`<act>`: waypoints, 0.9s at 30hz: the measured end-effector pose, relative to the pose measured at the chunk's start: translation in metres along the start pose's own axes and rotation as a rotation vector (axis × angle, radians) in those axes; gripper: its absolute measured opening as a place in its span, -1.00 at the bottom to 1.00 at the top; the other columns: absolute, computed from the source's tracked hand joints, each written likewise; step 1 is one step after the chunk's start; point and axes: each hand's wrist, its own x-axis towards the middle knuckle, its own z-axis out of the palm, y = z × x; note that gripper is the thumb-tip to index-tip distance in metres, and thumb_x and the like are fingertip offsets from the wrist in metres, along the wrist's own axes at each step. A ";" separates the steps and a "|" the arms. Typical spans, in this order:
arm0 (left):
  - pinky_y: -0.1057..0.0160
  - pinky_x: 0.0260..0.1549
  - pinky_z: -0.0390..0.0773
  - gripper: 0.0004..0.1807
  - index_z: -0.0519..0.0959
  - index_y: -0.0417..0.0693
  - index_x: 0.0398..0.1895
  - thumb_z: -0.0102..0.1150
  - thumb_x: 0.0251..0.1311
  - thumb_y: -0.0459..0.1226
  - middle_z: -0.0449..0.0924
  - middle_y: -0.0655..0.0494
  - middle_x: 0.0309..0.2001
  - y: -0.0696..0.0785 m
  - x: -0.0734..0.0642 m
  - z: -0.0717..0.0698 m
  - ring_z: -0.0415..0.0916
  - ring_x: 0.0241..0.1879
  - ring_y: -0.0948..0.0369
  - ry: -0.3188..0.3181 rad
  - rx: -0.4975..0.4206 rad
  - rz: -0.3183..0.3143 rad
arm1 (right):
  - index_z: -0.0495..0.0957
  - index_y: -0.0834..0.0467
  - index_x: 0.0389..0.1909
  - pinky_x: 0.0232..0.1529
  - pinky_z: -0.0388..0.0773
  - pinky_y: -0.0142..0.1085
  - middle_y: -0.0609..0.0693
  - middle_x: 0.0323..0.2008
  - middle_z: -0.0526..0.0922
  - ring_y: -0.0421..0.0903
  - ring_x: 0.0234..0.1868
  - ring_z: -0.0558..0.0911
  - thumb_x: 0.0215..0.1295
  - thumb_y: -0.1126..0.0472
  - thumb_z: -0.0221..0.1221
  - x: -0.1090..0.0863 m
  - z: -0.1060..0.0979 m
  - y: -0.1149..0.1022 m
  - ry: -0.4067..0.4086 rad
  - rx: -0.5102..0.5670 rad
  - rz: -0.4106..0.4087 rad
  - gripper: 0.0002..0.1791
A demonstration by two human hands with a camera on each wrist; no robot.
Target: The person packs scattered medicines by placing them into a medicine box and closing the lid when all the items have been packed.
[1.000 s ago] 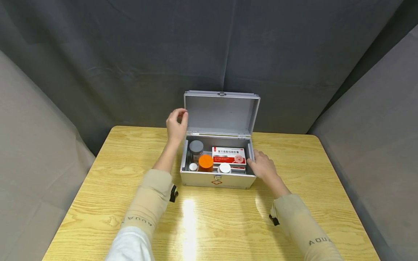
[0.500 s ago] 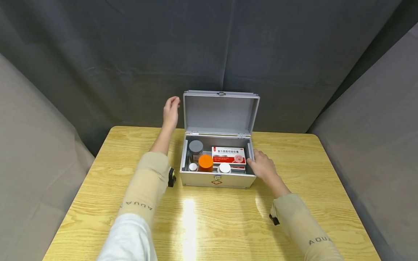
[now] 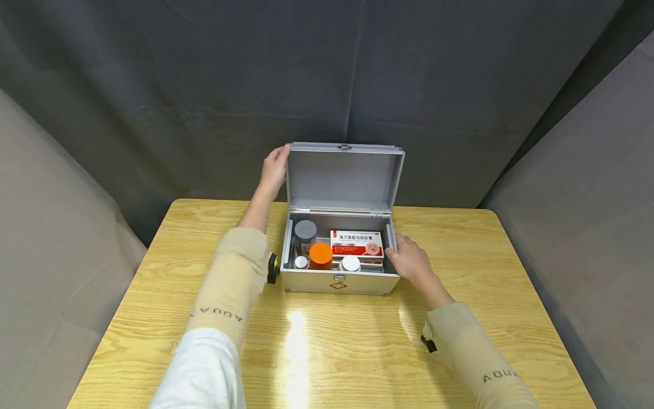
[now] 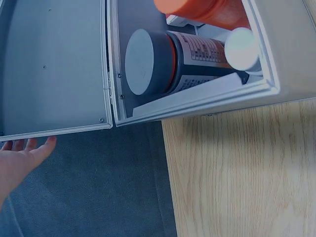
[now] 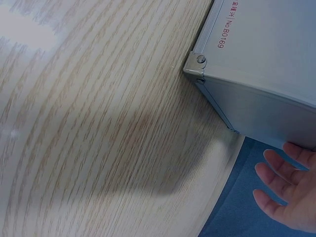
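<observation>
A silver first-aid box [image 3: 306, 282] with a red cross mark stands on the table, its lid [image 3: 342, 179] raised upright. My left hand [image 3: 275, 169] touches the upper left edge of the lid; the left wrist view shows its fingertips [image 4: 49, 143] against that edge. My right hand [image 3: 413, 262] rests at the box's right side, thumb near the rim, fingers spread loosely in the right wrist view. Inside sit a grey-capped jar [image 3: 305, 230], an orange-capped bottle [image 3: 321, 254], two white-capped bottles, the larger [image 3: 350, 263] and the smaller [image 3: 301, 262], and red-and-white medicine cartons [image 3: 356, 243].
The wooden table [image 3: 337, 352] runs forward and to both sides of the box. A dark curtain [image 3: 230, 102] hangs right behind the table's back edge, with pale cloth walls [image 3: 56, 227] at left and right.
My left hand has risen from beside the lid's lower left edge, moved out a little, then come right to touch its upper left edge. The right hand and box contents stay put.
</observation>
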 end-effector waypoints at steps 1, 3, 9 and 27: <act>0.12 0.05 0.38 -0.45 0.27 -0.15 0.27 -0.15 0.32 -0.02 0.30 -0.05 0.23 0.000 0.000 0.001 0.29 0.11 0.13 0.003 0.015 0.015 | 0.18 0.34 0.22 -0.01 0.29 0.19 0.33 0.07 0.39 0.29 0.07 0.39 0.28 0.01 -0.12 0.000 0.000 0.000 -0.001 -0.001 0.000 -0.39; 0.21 -0.03 0.39 -0.46 0.28 -0.17 0.25 -0.15 0.33 -0.04 0.33 -0.07 0.20 -0.002 -0.001 0.003 0.33 0.01 0.15 0.008 0.039 0.038 | 0.18 0.33 0.22 0.00 0.29 0.19 0.33 0.07 0.39 0.29 0.08 0.38 0.28 0.01 -0.11 0.000 0.000 0.000 -0.003 -0.001 0.003 -0.39; 0.01 0.00 0.40 -0.43 0.24 -0.09 0.28 -0.20 0.32 0.03 0.28 -0.05 0.22 -0.001 -0.006 0.004 0.29 0.07 0.13 -0.009 -0.021 -0.003 | 0.14 0.35 0.26 0.05 0.25 0.20 0.36 0.13 0.34 0.31 0.13 0.34 0.30 0.02 -0.13 -0.001 0.000 0.001 -0.016 0.009 0.017 -0.38; 0.30 0.20 0.22 -0.52 0.38 -0.18 0.20 -0.10 0.32 -0.09 0.38 -0.03 0.20 -0.015 -0.015 -0.001 0.27 0.22 0.15 0.090 0.001 0.182 | 0.25 0.36 0.08 -0.15 0.44 -0.14 0.29 -0.14 0.46 0.12 -0.15 0.49 0.24 -0.06 0.01 0.006 -0.015 0.001 0.001 0.535 0.039 -0.39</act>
